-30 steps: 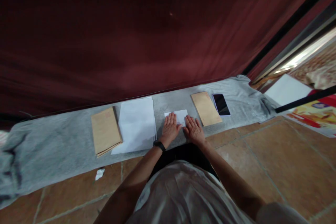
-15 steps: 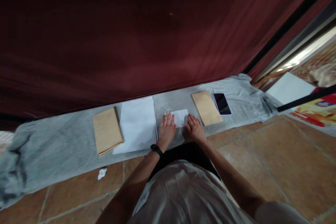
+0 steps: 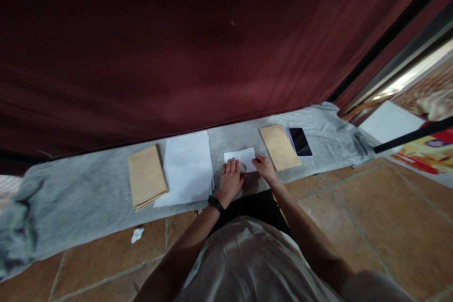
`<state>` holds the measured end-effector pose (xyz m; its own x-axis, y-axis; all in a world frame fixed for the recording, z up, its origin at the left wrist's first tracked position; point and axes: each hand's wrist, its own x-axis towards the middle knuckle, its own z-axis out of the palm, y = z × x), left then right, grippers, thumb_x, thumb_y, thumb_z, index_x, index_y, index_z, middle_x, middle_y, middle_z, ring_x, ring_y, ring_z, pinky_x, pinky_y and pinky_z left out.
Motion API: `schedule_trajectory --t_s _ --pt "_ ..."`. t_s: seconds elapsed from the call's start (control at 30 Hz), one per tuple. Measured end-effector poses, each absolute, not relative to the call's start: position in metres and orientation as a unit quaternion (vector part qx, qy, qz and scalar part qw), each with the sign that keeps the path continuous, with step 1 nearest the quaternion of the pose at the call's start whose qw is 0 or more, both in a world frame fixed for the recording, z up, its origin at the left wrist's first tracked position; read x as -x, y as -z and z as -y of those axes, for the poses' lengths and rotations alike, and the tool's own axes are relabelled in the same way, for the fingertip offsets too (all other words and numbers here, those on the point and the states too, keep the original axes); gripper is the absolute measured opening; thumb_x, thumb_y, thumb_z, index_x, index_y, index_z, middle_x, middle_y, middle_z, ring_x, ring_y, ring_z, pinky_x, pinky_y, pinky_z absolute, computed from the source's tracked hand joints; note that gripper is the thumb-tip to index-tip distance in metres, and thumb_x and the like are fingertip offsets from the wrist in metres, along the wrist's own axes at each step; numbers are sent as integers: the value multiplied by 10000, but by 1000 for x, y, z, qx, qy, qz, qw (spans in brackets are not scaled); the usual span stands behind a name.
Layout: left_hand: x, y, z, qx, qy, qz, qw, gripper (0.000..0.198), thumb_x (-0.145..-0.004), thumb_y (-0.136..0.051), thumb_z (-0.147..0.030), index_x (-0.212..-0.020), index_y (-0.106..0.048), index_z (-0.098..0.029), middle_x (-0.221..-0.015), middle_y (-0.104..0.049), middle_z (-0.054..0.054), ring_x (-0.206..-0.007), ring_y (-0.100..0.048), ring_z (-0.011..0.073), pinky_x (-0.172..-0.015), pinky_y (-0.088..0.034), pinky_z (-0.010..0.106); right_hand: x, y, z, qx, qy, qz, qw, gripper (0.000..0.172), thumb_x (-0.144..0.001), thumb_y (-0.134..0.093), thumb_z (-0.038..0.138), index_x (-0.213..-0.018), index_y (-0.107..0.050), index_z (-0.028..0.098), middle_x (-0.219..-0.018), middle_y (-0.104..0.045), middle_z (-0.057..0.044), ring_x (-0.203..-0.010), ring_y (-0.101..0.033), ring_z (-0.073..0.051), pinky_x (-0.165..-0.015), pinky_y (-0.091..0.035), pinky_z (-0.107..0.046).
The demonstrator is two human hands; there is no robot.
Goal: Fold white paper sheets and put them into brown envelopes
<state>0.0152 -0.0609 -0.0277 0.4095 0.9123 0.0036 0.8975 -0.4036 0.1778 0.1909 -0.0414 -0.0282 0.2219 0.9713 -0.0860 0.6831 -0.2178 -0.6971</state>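
A small folded sheet of white paper [image 3: 244, 155] lies on the grey cloth in front of me, one layer slightly raised near its lower middle. My left hand [image 3: 231, 180], a black band at the wrist, rests flat on the paper's lower left part with fingers stretched out. At the paper's right edge, my right hand [image 3: 264, 168] has its fingers closed on the lower corner. A stack of white paper [image 3: 187, 167] lies to the left of my left hand. Right of my right hand is a brown envelope [image 3: 280, 147].
Several brown envelopes [image 3: 146, 177] are piled left of the white stack. A phone [image 3: 300, 142] lies beyond the right envelope. The grey cloth [image 3: 81, 193] covers a long narrow surface against a dark red upright panel [image 3: 198, 56]. A white scrap [image 3: 137, 234] is on the tiled floor.
My right hand has gone from lying flat to pinching the paper's right corner. The left hand has slid slightly lower on the sheet, and part of the paper now lifts between the hands.
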Motion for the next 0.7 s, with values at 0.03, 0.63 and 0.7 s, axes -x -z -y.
schedule_trajectory --t_s 0.03,0.63,0.7 --pt "-16 25 62 -834 -55 -543 76 643 -957 -507 -423 -1496 -416 -84 -1565 -421 191 -1475 -347 335 -1195 -300 505 -190 25 43 725 -274 567 280 267 -888 -471 291 -838 -708 180 -736 -695 -31 -696 -634 -179 -637 -467 -256" --pt "-27 8 58 -242 -516 -493 657 289 -831 -703 -404 -1004 -635 -184 -1008 -744 72 -839 -715 190 -770 -601 366 -169 31 73 683 -386 425 451 538 -922 -501 491 -1333 -569 150 -1022 -732 -119 -824 -702 -235 -720 -587 -368" --pt "-28 13 64 -218 -505 -478 685 263 -824 -711 -373 -994 -632 -188 -1006 -747 66 -886 -717 191 -818 -602 385 -169 44 75 668 -425 404 457 543 -882 -552 476 -1312 -573 145 -833 -721 -56 -683 -671 -208 -613 -570 -335"
